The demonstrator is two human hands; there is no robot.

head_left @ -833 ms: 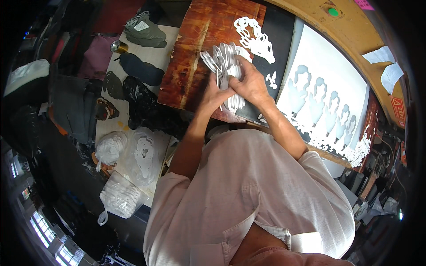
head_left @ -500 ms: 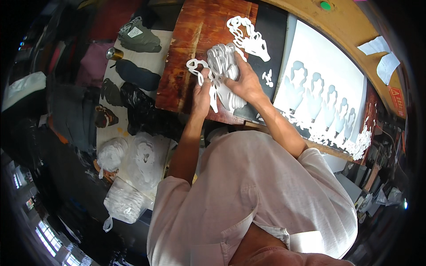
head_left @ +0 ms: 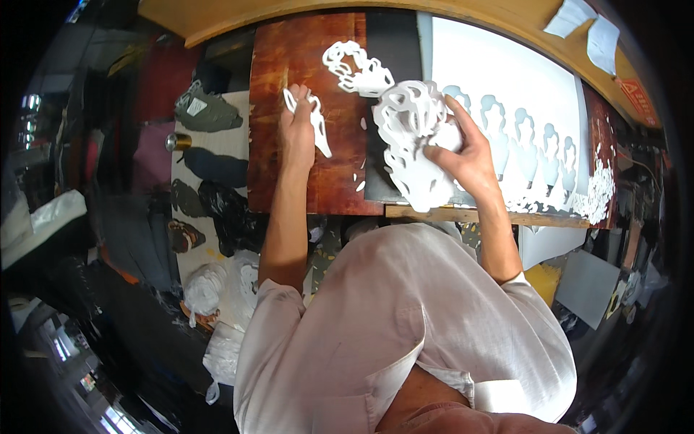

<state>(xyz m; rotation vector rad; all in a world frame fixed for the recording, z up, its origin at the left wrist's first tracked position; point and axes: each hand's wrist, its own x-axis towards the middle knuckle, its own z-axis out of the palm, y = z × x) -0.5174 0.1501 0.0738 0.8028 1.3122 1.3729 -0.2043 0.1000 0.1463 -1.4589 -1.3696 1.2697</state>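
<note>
Now my right hand clamps a white paper cutout at upper centre. My left hand, upper left, pinches a narrow paper scrap over the brown board.

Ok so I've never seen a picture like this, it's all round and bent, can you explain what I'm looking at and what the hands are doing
This is one picture from a wide fisheye camera worn on a person's head, looking down, so straight edges bend near the rim. There is no machine: the two bare arms belong to the wearer, and the pale cloth low in the picture is their shirt. The left hand rests on a reddish-brown board and pinches a thin white paper strip. The right hand holds up a lacy white paper cutout. Another cutout piece lies on the board. To the right lies a large white sheet with a row of shapes cut out of it. Bags and shoes lie on the floor at the left.
</note>
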